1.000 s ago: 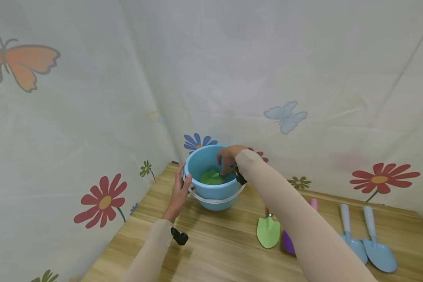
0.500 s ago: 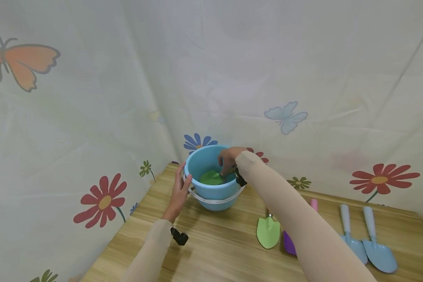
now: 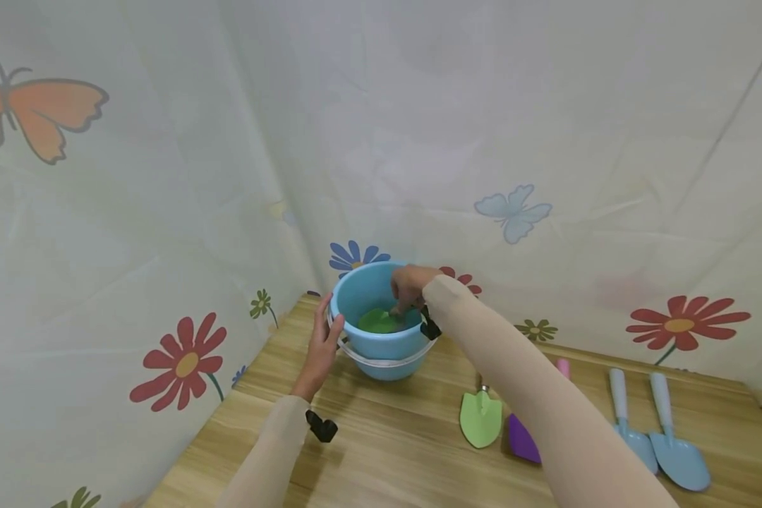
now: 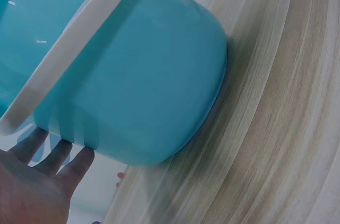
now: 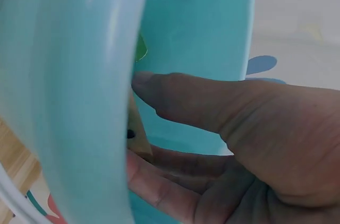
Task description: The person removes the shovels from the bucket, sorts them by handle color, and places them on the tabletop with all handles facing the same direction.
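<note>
A light blue bucket (image 3: 384, 347) with a white carrying handle (image 3: 386, 363) stands on the wooden table. My left hand (image 3: 321, 351) rests against its left side near the rim, and straight fingertips (image 4: 79, 163) touch the wall in the left wrist view. My right hand (image 3: 411, 286) reaches over the right rim into the bucket. Inside lies a trowel with a green blade (image 3: 377, 321). In the right wrist view, a wooden handle (image 5: 139, 139) with a hole shows between my right thumb and fingers, partly hidden by the bucket's rim.
On the table right of the bucket lie a light green trowel (image 3: 481, 419), a purple shovel (image 3: 523, 437) with a pink grip, partly behind my right sleeve, and two light blue shovels (image 3: 679, 462). A flower-printed sheet (image 3: 419, 141) hangs behind the table.
My right fingers have drawn closer together inside the bucket, and the green blade has shifted very slightly. The left hand stays at the bucket's side.
</note>
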### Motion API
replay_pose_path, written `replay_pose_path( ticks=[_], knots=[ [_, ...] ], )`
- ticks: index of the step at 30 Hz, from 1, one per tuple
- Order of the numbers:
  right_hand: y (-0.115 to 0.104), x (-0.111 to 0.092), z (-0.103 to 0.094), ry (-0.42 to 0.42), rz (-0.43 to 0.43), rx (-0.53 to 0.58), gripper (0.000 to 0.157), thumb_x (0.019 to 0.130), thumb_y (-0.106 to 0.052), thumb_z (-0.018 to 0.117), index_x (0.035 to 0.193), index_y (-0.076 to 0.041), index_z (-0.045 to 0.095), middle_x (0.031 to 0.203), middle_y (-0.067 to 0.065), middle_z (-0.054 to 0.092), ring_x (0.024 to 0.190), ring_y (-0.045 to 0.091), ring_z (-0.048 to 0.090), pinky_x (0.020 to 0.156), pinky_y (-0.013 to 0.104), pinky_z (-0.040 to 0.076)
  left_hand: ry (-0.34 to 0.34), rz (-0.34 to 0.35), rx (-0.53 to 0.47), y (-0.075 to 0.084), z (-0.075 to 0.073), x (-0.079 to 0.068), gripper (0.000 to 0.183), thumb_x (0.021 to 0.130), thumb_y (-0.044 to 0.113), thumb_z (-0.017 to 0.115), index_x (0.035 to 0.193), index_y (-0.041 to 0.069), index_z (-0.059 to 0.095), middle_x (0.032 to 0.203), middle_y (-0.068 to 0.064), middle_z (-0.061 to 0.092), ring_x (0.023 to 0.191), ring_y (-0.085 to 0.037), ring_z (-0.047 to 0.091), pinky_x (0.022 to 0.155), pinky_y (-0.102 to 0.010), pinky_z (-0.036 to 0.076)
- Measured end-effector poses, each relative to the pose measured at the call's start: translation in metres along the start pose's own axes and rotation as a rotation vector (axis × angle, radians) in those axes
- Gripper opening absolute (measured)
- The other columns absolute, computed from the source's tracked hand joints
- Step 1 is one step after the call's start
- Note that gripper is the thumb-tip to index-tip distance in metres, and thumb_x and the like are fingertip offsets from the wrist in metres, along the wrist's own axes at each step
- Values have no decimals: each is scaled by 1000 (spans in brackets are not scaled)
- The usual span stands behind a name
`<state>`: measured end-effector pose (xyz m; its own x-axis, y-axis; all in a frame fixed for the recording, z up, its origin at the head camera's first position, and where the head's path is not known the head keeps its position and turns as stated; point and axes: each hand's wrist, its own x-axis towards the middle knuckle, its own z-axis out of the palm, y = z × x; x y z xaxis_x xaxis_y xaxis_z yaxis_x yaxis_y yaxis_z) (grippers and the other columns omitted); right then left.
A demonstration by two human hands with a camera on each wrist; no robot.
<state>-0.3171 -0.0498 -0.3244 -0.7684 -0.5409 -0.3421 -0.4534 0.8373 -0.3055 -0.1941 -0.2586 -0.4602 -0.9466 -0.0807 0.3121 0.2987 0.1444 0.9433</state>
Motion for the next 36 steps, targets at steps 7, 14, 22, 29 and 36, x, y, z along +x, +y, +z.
replay_pose_path(
  ticks=[7, 14, 22, 29, 36],
  knots=[
    [0, 6, -3, 51, -53, 153, 59, 83, -31, 88, 127, 2, 64, 111, 15, 67, 87, 31, 75, 76, 37, 62, -5, 4, -25, -1, 0, 0, 62, 111, 33, 47, 164, 25, 17, 169, -9, 16, 153, -36, 21, 116, -56, 32],
    [8, 12, -4, 101, -111, 250, 63, 79, -29, 91, 127, 3, 66, 110, 16, 68, 83, 28, 75, 77, 35, 61, -5, 11, -34, -3, -1, 3, 62, 111, 33, 47, 164, 24, 16, 168, -11, 17, 152, -36, 23, 116, -58, 32],
    [10, 15, 2, 110, -218, 332, 32, 91, 1, 74, 122, 6, 67, 103, 17, 70, 79, 26, 70, 74, 34, 61, -3, 1, 3, -6, -1, 3, 63, 111, 34, 47, 164, 24, 16, 169, -9, 16, 153, -35, 21, 118, -56, 30],
    [10, 18, 5, 148, -264, 307, 23, 92, 6, 68, 115, 7, 70, 92, 15, 71, 73, 22, 68, 73, 33, 61, -4, 13, -15, -6, 1, 6, 62, 111, 31, 47, 164, 20, 17, 169, -11, 16, 152, -36, 24, 116, -56, 33],
    [12, 21, 5, 147, -284, 301, 23, 89, 8, 68, 112, 7, 71, 87, 14, 72, 72, 22, 68, 71, 31, 60, -6, 14, -17, -4, 1, 7, 60, 111, 32, 47, 163, 25, 18, 169, -12, 16, 153, -35, 21, 118, -55, 30]
  ],
)
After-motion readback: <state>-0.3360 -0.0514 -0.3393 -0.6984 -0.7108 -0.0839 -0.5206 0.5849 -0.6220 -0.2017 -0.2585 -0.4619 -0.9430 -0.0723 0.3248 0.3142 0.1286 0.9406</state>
